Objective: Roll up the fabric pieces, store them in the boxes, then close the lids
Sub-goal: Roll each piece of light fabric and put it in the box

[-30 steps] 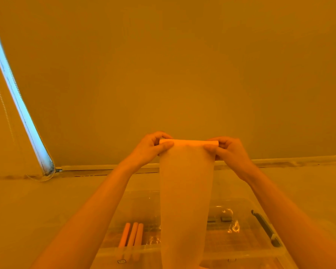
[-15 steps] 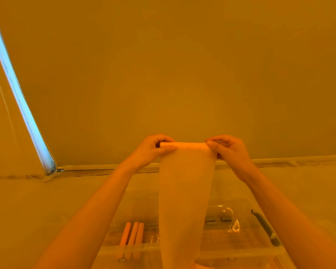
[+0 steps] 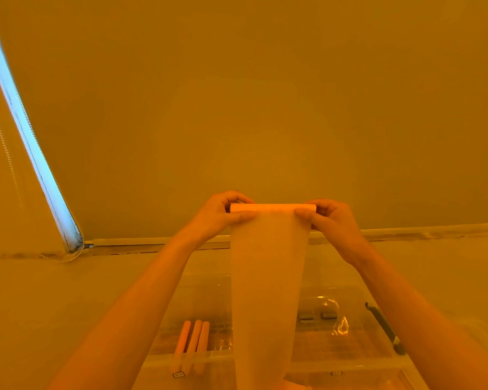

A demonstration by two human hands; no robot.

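Nearest the viewer, a clear plastic box (image 3: 350, 358) sits open on a pale desk (image 3: 40, 305), with a dark latch handle (image 3: 383, 327) along its right side. Inside it, toward the left, three finished fabric rolls (image 3: 193, 337) lie side by side, their long axes running away from the viewer. Above the box, a long pale fabric strip (image 3: 265, 291) hangs straight down, its lower end dropping out of view at the bottom edge. Its top is wound into a small roll (image 3: 272, 207) whose long axis runs left to right, held in the air well above the box. The left hand (image 3: 223, 215) pinches the roll's left end, fingers curled over the top and thumb in front. The right hand (image 3: 328, 220) pinches the right end in the same curled grip. Farther back stands a plain wall (image 3: 265, 94), everything tinted orange, with a bright blue-white strip (image 3: 26, 130) slanting down at far left.
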